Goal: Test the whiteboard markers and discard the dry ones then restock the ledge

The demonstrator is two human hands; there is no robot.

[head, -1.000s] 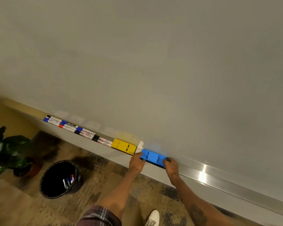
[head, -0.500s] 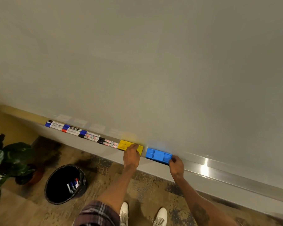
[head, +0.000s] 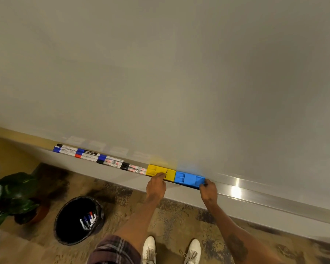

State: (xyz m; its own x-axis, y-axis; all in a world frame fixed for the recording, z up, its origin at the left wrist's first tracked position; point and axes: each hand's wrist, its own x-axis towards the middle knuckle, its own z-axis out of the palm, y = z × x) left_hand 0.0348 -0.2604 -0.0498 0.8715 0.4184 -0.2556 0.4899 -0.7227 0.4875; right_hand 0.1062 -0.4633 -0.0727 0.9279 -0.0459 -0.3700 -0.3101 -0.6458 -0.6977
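Several capped whiteboard markers [head: 101,159] lie in a double row on the metal ledge [head: 274,190] under the whiteboard [head: 179,73]. Right of them a yellow eraser [head: 156,170] and a blue eraser [head: 187,177] sit end to end, touching. My left hand [head: 156,186] rests its fingertips on the front edge of the yellow eraser. My right hand [head: 209,190] pinches the right end of the blue eraser. A black waste bin [head: 65,231] on the floor below holds several discarded markers [head: 88,220].
A potted plant [head: 2,199] stands on the floor at the far left, beside the bin. My white shoes [head: 193,250] are on the patterned carpet under the ledge. The ledge runs on bare to the right of the blue eraser.
My left hand left the blue eraser and went to the yellow one. The gap between the two erasers closed; they now touch. The view shifted slightly.
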